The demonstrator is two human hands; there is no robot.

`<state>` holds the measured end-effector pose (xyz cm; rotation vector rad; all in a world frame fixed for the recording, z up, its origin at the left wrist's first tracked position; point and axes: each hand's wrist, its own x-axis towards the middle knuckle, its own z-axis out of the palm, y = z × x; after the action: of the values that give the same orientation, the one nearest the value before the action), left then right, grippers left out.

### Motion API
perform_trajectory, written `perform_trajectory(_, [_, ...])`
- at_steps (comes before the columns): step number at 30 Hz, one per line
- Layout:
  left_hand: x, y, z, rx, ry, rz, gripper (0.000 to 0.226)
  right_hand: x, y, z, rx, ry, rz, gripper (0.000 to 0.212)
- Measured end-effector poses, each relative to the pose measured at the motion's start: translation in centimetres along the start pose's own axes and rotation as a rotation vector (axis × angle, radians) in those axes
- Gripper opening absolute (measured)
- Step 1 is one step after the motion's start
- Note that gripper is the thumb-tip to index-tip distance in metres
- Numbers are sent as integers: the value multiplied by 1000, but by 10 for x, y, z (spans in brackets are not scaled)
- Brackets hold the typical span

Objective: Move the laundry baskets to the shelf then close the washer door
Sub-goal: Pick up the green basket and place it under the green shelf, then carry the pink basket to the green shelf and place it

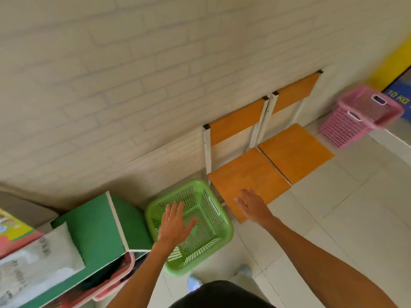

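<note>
A: Nearest, at the bottom centre of the frame, what shows?
B: A dark garment point(220, 294) on the person, with both bare forearms reaching up from it

A: And the far left?
B: A green shelf point(97, 227) at lower left, with a pink basket point(111, 283) tucked under its top. Just right of it a green laundry basket point(201, 227) stands on the tiled floor point(333, 230), empty, beside the shelf's end

A: The hands?
B: The left hand point(175, 223) is spread flat over the green basket's opening, fingers apart, gripping nothing. The right hand point(252, 203) is over the nearer orange chair point(246, 174), fingers loosely apart, empty too

A: Further right?
B: A second orange chair point(293, 150) against the brick wall point(133, 74), then a pink laundry basket point(358, 116) at upper right, blurred, well apart from the shelf
</note>
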<state>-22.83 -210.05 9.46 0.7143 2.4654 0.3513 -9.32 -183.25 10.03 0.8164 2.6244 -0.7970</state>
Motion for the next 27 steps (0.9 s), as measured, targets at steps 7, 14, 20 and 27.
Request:
perform_trajectory(7, [61,124,-33,150,-21,301,95,-52,103,-86,104,222,284,58])
perform_trajectory(14, [103,281,-10,266,-41,523,102,-114,235,-152,159,391,453,59])
perform_trajectory(20, [118,447,53,252,-79,611,85,-159,366,-220,134,469,513,58])
perform_trajectory(27, [142,613,93,289,-88,712,85,-182,493,-300,88,500,572,60])
